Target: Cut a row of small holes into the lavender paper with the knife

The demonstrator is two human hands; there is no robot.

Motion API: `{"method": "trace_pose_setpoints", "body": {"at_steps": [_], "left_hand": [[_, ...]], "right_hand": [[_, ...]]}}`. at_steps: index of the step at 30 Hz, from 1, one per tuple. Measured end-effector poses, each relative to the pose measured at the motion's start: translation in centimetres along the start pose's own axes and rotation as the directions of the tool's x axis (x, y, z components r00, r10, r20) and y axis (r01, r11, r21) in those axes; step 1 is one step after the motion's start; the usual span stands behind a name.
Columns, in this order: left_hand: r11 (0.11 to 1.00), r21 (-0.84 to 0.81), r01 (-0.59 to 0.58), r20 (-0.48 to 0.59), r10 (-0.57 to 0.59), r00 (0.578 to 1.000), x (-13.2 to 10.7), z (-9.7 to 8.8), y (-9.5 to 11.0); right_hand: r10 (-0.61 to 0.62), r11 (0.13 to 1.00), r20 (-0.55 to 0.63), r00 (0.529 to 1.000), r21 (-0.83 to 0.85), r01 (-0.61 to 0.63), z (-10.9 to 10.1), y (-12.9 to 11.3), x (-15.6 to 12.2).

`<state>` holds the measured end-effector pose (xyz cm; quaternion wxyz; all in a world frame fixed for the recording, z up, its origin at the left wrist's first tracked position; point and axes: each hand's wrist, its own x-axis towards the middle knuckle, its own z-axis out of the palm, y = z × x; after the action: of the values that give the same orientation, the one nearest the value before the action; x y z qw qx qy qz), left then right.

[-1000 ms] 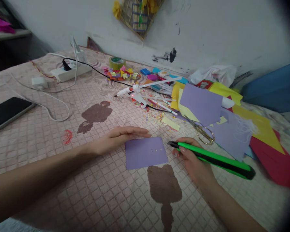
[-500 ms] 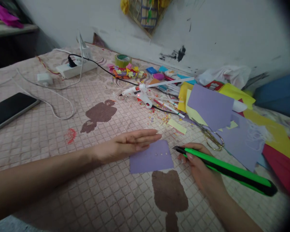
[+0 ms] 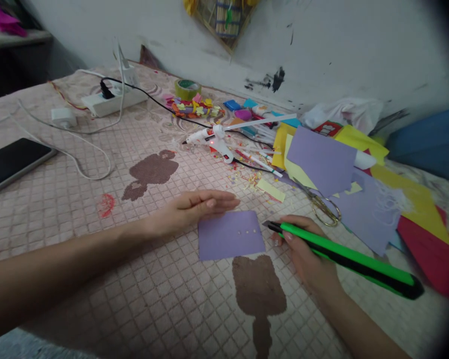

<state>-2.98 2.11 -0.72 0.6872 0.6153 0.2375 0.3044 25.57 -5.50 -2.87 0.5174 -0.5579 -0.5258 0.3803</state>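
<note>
A small purple paper square (image 3: 230, 235) lies on the pink checked cloth (image 3: 160, 299), with three tiny pale dots near its top right. My left hand (image 3: 194, 207) rests on edge at the square's top left corner, fingers stretched out together and touching the paper. My right hand (image 3: 307, 252) is closed around a green and black utility knife (image 3: 340, 257). The knife's tip sits just off the square's right edge.
A white glue gun (image 3: 215, 139) with its cord, scissors (image 3: 322, 205), and a heap of purple, yellow and red paper sheets (image 3: 322, 159) lie behind and to the right. A phone (image 3: 11, 162), a power strip (image 3: 112, 99) and a tape roll (image 3: 187, 89) are at the left and back.
The view shifted slightly. My left hand's fingers curled a little at the paper's corner. The knife stayed beside the right edge.
</note>
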Motion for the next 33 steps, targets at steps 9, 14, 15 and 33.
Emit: {"method": "trace_pose_setpoints", "body": {"at_steps": [9,14,15,33], "left_hand": [[0.996,0.011,0.088,-0.037,-0.087,0.996,1.7,-0.6,0.3],[0.996,-0.090,0.026,-0.036,-0.029,0.999,2.6,-1.4,-0.4],[0.987,-0.160,-0.001,-0.031,-0.004,1.000,2.5,-1.5,-0.7],[0.887,-0.445,0.123,0.179,-0.046,0.983,1.9,-2.3,-1.5]], "right_hand": [[-0.279,0.948,0.262,0.924,-0.079,0.309,2.2,-3.3,1.5],[-0.269,0.956,0.221,0.938,-0.060,0.288,3.3,-2.8,1.7],[-0.251,0.961,0.237,0.938,-0.056,0.271,3.4,-2.6,1.6],[-0.212,0.969,0.290,0.933,-0.058,0.238,3.3,-1.8,1.5]]}}
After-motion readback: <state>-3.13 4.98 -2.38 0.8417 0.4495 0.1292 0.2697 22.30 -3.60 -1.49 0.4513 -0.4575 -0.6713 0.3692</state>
